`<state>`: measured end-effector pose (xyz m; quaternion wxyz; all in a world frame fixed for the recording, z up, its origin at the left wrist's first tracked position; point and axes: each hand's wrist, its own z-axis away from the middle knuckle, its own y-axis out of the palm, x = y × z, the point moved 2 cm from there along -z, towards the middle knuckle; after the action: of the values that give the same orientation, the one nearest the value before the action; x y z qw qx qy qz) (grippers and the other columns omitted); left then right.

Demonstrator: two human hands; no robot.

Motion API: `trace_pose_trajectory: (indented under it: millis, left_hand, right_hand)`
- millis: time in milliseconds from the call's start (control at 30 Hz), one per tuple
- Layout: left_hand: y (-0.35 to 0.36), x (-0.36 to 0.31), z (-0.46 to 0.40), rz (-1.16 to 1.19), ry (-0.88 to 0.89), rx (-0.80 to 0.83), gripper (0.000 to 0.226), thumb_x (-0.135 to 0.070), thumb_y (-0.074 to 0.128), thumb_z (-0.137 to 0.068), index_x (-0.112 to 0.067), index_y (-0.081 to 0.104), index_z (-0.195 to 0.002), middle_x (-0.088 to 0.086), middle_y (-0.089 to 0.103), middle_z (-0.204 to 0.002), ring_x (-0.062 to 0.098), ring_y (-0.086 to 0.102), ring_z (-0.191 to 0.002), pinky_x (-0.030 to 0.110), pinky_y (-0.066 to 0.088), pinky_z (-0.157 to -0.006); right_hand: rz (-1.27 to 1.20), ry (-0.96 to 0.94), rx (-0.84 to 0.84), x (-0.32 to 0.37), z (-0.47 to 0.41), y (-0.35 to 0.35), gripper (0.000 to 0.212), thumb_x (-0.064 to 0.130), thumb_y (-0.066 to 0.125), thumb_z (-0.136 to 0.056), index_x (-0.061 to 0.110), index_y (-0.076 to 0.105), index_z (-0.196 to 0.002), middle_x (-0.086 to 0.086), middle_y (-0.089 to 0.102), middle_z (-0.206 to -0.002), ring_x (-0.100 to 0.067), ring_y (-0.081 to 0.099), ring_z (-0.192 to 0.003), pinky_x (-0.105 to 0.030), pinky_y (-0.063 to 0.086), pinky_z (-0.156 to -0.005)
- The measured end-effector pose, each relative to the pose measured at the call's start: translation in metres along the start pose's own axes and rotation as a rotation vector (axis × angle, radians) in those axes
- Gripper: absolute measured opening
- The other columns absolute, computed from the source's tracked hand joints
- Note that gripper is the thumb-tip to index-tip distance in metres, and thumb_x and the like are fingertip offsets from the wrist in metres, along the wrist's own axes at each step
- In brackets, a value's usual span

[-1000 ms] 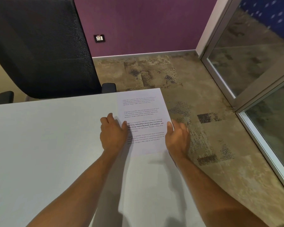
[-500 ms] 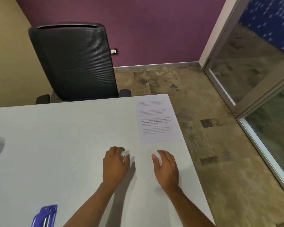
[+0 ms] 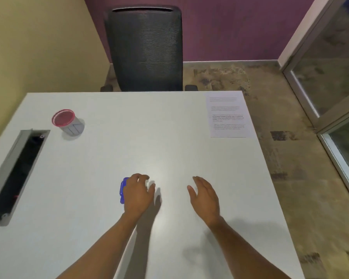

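White laminate is forming the top of the table [image 3: 169, 137], which is filling most of the view. It is standing in a room corner where a yellow wall [image 3: 38, 47] on the left is meeting a purple wall [image 3: 230, 27] at the back.

Left to right: a grey-framed cable slot [image 3: 16, 174] is lying open in the tabletop near its left edge. A grey cup with a red rim [image 3: 69, 122] is standing upright just beyond it, apart from the slot. A black mesh chair [image 3: 145, 49] is standing behind the far edge.

Near the front centre, a blue plastic object [image 3: 123, 190] is lying on the table, largely hidden under the left hand [image 3: 138, 195]. This hand is lying over it with fingers bent; whether they are gripping it cannot be told. The right hand [image 3: 205, 196] is lying nearby with fingers straight and relaxed, holding nothing.

A printed sheet [image 3: 228, 117] is lying flat at the far right corner, well apart from both hands. Mottled brown carpet [image 3: 290, 178] is covering the floor, and a glass door [image 3: 330, 67] is bounding the right side.
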<state>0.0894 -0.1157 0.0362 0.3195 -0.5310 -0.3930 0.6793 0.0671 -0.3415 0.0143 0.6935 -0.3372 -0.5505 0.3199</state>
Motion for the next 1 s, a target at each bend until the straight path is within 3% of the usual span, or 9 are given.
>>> trace_pose_trajectory:
  millis: [200,433,500,600,667,733,833,933,1000]
  left_hand:
    - [-0.024,0.051,0.013,0.028,-0.104,0.023,0.034,-0.024,0.064,-0.086,-0.011,0.062,-0.118,0.013,0.055,-0.127,0.036,0.049,-0.115,0.044,0.042,-0.089]
    - [-0.029,0.084,0.014,0.244,-0.108,0.191,0.046,-0.021,0.062,-0.084,-0.022,0.053,-0.129,0.007,0.051,-0.121,0.026,0.053,-0.107,0.04,0.048,-0.089]
    - [-0.029,0.087,0.012,0.274,-0.061,0.233,0.036,-0.017,0.062,-0.084,-0.02,0.058,-0.12,0.007,0.058,-0.105,0.025,0.056,-0.093,0.037,0.049,-0.081]
    - [-0.028,0.09,0.008,0.305,-0.019,0.25,0.006,-0.01,0.061,-0.085,-0.01,0.063,-0.09,0.01,0.063,-0.081,0.024,0.057,-0.073,0.028,0.044,-0.065]
    - [-0.026,0.092,0.005,0.357,-0.076,0.223,0.011,-0.006,0.059,-0.086,-0.014,0.063,-0.081,0.002,0.061,-0.07,0.02,0.054,-0.064,0.013,0.04,-0.057]
    - [-0.025,0.095,0.001,0.446,-0.167,0.206,0.015,-0.003,0.057,-0.088,-0.013,0.068,-0.088,-0.006,0.062,-0.073,0.016,0.056,-0.067,0.007,0.037,-0.057]
    - [-0.019,0.101,-0.006,0.524,-0.269,0.198,0.015,-0.003,0.057,-0.09,-0.011,0.07,-0.093,0.003,0.065,-0.087,0.02,0.057,-0.077,0.018,0.037,-0.061]
    - [-0.015,0.106,-0.011,0.612,-0.326,0.187,0.018,-0.002,0.059,-0.089,-0.016,0.068,-0.085,0.005,0.063,-0.081,0.021,0.056,-0.074,0.02,0.045,-0.066]
    - [-0.015,0.111,-0.012,0.669,-0.352,0.198,0.02,-0.001,0.058,-0.089,-0.017,0.068,-0.084,0.003,0.061,-0.076,0.021,0.055,-0.073,0.035,0.051,-0.077]
  right_hand:
    - [0.042,0.009,0.067,0.032,0.036,0.029,0.05,0.045,0.045,-0.099,0.02,0.048,-0.142,0.004,0.048,-0.149,-0.011,0.037,-0.141,-0.023,0.024,-0.113]
    - [0.084,0.005,0.16,0.064,0.062,0.058,0.054,0.043,0.04,-0.101,0.02,0.034,-0.15,0.004,0.032,-0.159,-0.011,0.023,-0.148,-0.024,0.014,-0.117]
    - [0.093,0.011,0.198,0.07,0.066,0.065,0.056,0.044,0.038,-0.102,0.021,0.029,-0.152,0.005,0.026,-0.161,-0.011,0.018,-0.149,-0.025,0.012,-0.118]
    - [0.102,0.004,0.263,0.079,0.068,0.073,0.058,0.044,0.038,-0.101,0.022,0.024,-0.154,0.005,0.02,-0.163,-0.01,0.014,-0.15,-0.027,0.011,-0.119]
    - [0.109,-0.01,0.299,0.081,0.065,0.077,0.06,0.043,0.039,-0.101,0.022,0.021,-0.154,0.006,0.018,-0.163,-0.01,0.012,-0.15,-0.026,0.01,-0.119]
    - [0.106,-0.023,0.326,0.082,0.062,0.08,0.061,0.043,0.04,-0.101,0.022,0.019,-0.155,0.006,0.016,-0.164,-0.009,0.011,-0.15,-0.025,0.009,-0.118]
    - [0.088,-0.017,0.341,0.08,0.057,0.085,0.062,0.041,0.042,-0.1,0.022,0.02,-0.155,0.005,0.017,-0.164,-0.009,0.012,-0.15,-0.024,0.007,-0.118]
    - [0.131,-0.066,0.336,0.076,0.054,0.09,0.063,0.037,0.047,-0.099,0.016,0.023,-0.154,-0.001,0.022,-0.162,-0.014,0.017,-0.15,-0.027,0.011,-0.119]
    - [0.169,-0.118,0.341,0.072,0.052,0.093,0.063,0.033,0.05,-0.098,0.011,0.028,-0.152,-0.006,0.027,-0.16,-0.018,0.021,-0.149,-0.031,0.015,-0.119]
